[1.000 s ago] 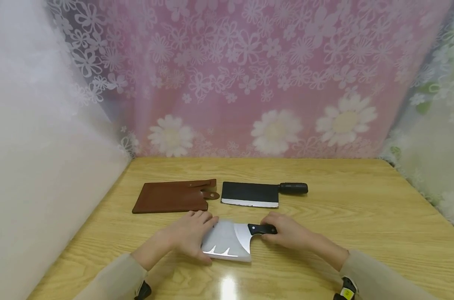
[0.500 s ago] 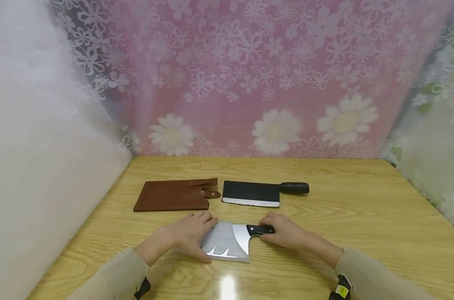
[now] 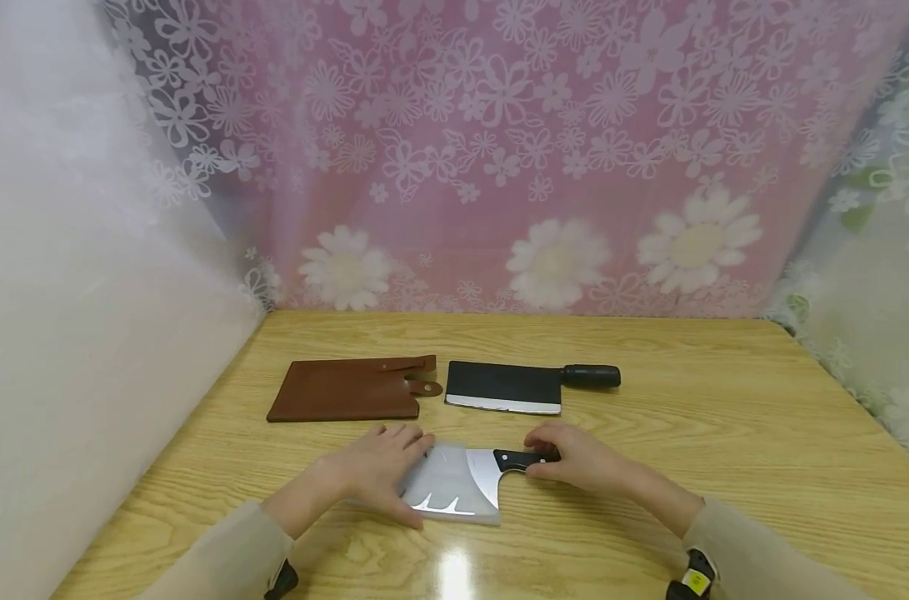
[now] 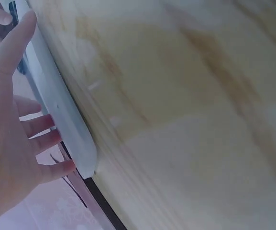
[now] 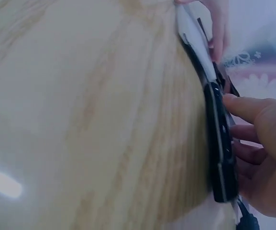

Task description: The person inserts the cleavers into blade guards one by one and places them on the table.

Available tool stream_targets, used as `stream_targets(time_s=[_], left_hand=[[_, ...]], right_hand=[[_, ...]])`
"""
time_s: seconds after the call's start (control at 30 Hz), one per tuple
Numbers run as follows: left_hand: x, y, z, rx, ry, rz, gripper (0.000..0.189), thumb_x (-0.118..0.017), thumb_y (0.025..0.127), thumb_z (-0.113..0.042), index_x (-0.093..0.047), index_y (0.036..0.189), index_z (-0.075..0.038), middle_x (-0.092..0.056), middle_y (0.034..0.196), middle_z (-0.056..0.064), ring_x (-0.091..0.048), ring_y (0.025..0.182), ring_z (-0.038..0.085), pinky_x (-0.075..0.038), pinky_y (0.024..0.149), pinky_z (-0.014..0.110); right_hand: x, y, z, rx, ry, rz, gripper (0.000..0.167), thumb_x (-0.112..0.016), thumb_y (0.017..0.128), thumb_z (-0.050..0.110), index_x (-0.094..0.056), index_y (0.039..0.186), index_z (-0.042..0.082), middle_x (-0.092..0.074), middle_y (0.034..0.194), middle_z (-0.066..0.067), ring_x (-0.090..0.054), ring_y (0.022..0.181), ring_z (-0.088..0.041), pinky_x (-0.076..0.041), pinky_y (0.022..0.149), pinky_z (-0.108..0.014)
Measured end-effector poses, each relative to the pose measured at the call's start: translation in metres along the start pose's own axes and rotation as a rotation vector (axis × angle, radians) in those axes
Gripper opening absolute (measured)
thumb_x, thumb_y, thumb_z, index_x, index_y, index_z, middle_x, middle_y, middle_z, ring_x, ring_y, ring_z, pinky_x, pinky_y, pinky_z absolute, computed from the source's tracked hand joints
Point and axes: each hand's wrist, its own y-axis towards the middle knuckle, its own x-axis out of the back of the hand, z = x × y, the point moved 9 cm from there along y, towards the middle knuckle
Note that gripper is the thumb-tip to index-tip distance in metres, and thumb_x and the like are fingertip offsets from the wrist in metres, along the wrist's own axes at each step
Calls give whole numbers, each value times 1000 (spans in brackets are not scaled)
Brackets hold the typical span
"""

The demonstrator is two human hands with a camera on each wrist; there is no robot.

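Note:
A cleaver with a black riveted handle (image 3: 516, 460) lies flat on the table in the head view. A translucent white blade cover (image 3: 450, 483) encloses most of its blade, leaving a steel strip (image 3: 484, 477) bare near the handle. Spread over the cover's left part is my left hand (image 3: 375, 471), thumb at the near edge, fingers at the far edge. My right hand (image 3: 574, 458) is at the handle's end. In the right wrist view, the thumb reaches the handle (image 5: 219, 143) while the fingers stay loosely bent beside it, not wrapped round.
Behind lies a brown leather sheath (image 3: 342, 392) with a snap strap. Beside it, a black cleaver (image 3: 502, 385) points its handle to the right. The wooden table (image 3: 686, 375) meets a pink floral curtain (image 3: 439, 167) at the back.
The covered cleaver has shifted slightly left. My right hand has moved a little right along the handle, its fingers loosening. The left hand remains on the cover.

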Motion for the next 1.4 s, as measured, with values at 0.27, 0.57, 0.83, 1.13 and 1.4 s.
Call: stream_targets(time_s=[0.27, 0.57, 0.83, 1.13, 1.4], left_hand=[[21, -9, 30, 52, -37, -162, 108, -61, 69, -70, -28, 144, -1, -37, 140, 14, -34, 128, 31, -26, 101, 52], [44, -14, 84, 168, -7, -296, 96, -64, 76, -60, -29, 144, -2, -39, 139, 18, -34, 128, 36, -24, 103, 53], [50, -11, 136, 322, -103, -284, 104, -69, 73, -57, -21, 146, 0, -27, 144, 25, -22, 132, 43, -17, 104, 59], [23, 11, 161, 449, -168, -24, 120, -71, 67, -62, -8, 148, 0, -10, 149, 28, -9, 136, 45, -10, 105, 60], [11, 29, 154, 410, -203, 88, 115, -69, 67, -64, -13, 149, -6, -16, 150, 22, -15, 136, 42, -14, 104, 60]], right_hand=[[33, -17, -15, -50, 50, -46, 48, -63, 87, 35, -58, 118, -2, -61, 109, -11, -57, 97, -26, -48, 80, -40], [92, -32, -40, -80, 15, -236, 42, -63, 88, 21, -56, 119, -7, -60, 107, -18, -56, 97, -31, -47, 78, -41], [123, -33, -83, -174, -3, -312, 52, -60, 91, 27, -49, 127, -9, -54, 119, -27, -50, 108, -39, -45, 83, -48], [124, -12, -120, -258, 22, -275, 63, -60, 90, 35, -43, 132, -8, -48, 126, -29, -44, 115, -43, -37, 91, -55], [107, 10, -128, -265, 95, -258, 64, -62, 88, 35, -43, 131, -9, -47, 127, -29, -43, 116, -43, -37, 93, -54]])
